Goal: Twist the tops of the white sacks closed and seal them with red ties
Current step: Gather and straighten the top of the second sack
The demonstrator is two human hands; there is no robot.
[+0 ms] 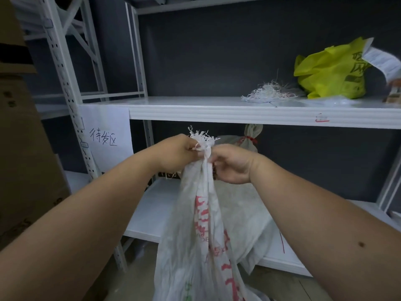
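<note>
White sack hangs centre frame, long axis vertical, body running from the gathered neck down past the 6 o'clock edge; red print runs down its front. Head view: neck bunched tight between both hands, frayed top sticking up at 12 o'clock of the grip. Left hand clamped on the neck from 9 o'clock, fingers curled round it. Right hand clamped on the neck from 3 o'clock, slightly lower, fingers wrapped in. Both touch the neck and sit close either side of it, so neither is clearly nearer. No red tie visible in either hand; can't tell if one is hidden in the fists. Judgement: twist step in progress, tie not yet on.

Around: a second white sack lies on the lower shelf just behind the held one. Behind that, at 1 o'clock of the hands, a tied sack with a red tie round its neck, done already by the look of it. Upper shelf at 12 o'clock carries a loose fibre pile and a yellow-green bag at 2 o'clock. Paper sign with handwriting at 10 o'clock on the rack post. Cardboard box along the 9 o'clock edge.

Nothing blocks the neck; upper shelf edge is near above the frayed top, may limit lifting.
</note>
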